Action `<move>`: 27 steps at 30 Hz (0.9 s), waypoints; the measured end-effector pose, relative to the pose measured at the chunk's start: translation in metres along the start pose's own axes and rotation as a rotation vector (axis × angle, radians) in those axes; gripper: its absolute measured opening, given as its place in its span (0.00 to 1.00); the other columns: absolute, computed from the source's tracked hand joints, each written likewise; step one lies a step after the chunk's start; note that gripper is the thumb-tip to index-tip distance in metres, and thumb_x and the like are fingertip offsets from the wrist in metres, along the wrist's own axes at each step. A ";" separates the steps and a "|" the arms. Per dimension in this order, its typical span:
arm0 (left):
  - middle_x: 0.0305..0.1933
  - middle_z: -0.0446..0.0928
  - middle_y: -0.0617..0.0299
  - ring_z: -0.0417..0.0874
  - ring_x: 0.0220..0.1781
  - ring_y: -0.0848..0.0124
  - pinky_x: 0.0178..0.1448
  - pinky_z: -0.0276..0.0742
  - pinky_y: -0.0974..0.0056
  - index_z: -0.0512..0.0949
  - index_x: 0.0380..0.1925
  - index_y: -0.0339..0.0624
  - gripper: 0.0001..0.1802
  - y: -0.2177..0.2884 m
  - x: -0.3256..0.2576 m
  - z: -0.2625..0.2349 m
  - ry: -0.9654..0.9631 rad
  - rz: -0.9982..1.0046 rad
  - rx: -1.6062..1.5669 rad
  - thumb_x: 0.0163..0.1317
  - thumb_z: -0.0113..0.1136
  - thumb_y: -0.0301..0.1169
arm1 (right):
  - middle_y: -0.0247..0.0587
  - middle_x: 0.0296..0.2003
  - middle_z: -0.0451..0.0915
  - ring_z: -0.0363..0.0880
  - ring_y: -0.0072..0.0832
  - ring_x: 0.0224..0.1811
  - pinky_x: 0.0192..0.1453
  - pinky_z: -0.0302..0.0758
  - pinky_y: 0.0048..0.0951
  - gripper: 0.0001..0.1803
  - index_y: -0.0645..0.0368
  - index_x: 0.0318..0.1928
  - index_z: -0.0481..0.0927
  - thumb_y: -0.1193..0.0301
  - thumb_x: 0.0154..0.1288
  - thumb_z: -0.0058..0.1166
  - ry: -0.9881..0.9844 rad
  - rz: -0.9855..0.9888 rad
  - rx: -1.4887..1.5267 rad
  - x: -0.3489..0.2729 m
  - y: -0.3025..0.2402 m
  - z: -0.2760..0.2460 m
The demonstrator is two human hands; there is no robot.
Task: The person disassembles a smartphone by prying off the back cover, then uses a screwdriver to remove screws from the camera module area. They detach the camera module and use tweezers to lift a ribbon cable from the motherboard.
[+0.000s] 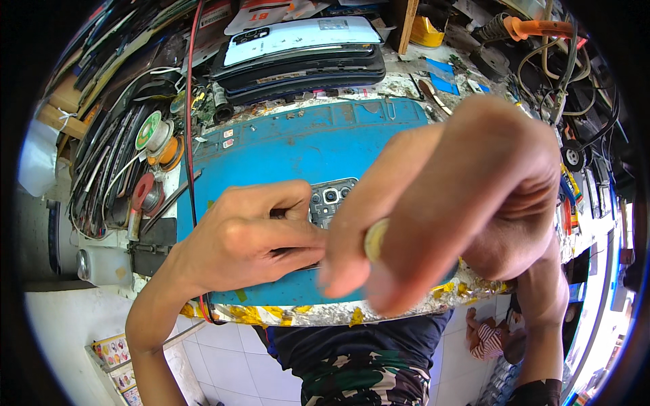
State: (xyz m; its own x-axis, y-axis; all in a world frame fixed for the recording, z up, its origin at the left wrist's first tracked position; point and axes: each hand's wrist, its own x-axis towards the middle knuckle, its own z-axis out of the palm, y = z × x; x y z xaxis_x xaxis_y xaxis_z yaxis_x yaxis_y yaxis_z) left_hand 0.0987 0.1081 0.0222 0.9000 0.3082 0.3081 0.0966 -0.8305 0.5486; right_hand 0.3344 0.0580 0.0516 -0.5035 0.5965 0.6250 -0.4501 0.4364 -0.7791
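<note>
Yellowish piece (374, 240) sits pinched in right hand (467, 193); curled left hand (252, 233) holds phone (330, 195).

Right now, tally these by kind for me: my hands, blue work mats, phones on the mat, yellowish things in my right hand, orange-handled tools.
Hands, left hand and right hand: 2
Blue work mat: 1
Phone, partly hidden: 1
Yellowish thing, too blurred to name: 1
Orange-handled tool: 1
Total: 6

The left grip (254, 233) curls palm-down while the right grip (484, 183), raised higher, pinches between 2 digits.
</note>
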 end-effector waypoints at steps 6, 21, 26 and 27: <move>0.25 0.71 0.64 0.73 0.23 0.69 0.25 0.69 0.63 0.87 0.30 0.45 0.11 -0.002 -0.002 0.006 0.055 -0.004 0.012 0.44 0.78 0.26 | 0.52 0.38 0.86 0.79 0.30 0.39 0.37 0.78 0.26 0.07 0.70 0.42 0.81 0.79 0.66 0.58 0.246 0.028 -0.173 -0.024 0.009 0.003; 0.30 0.78 0.60 0.79 0.27 0.65 0.30 0.76 0.62 0.87 0.33 0.44 0.12 0.005 0.003 0.004 0.261 -0.201 -0.382 0.46 0.76 0.26 | 0.53 0.43 0.85 0.82 0.32 0.39 0.46 0.80 0.30 0.09 0.70 0.45 0.83 0.76 0.68 0.61 0.093 0.042 -0.366 -0.012 -0.004 0.002; 0.30 0.77 0.61 0.79 0.26 0.65 0.28 0.76 0.62 0.86 0.35 0.42 0.13 0.004 0.000 -0.003 0.127 -0.173 -0.234 0.46 0.76 0.26 | 0.54 0.44 0.85 0.84 0.33 0.36 0.48 0.81 0.32 0.10 0.70 0.46 0.83 0.76 0.69 0.61 0.077 0.119 -0.317 -0.007 -0.014 0.001; 0.30 0.77 0.61 0.79 0.26 0.65 0.28 0.75 0.62 0.86 0.35 0.42 0.13 0.004 -0.002 -0.005 0.117 -0.184 -0.253 0.46 0.75 0.26 | 0.54 0.45 0.85 0.84 0.33 0.36 0.48 0.81 0.32 0.10 0.70 0.46 0.83 0.75 0.69 0.61 0.100 0.117 -0.308 -0.007 -0.014 0.001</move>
State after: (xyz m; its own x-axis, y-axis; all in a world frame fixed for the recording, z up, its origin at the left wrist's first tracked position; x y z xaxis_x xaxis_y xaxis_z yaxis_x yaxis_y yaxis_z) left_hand 0.0956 0.1062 0.0281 0.8212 0.5054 0.2649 0.1309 -0.6187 0.7746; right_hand 0.3426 0.0472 0.0582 -0.4573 0.7105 0.5349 -0.1427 0.5350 -0.8327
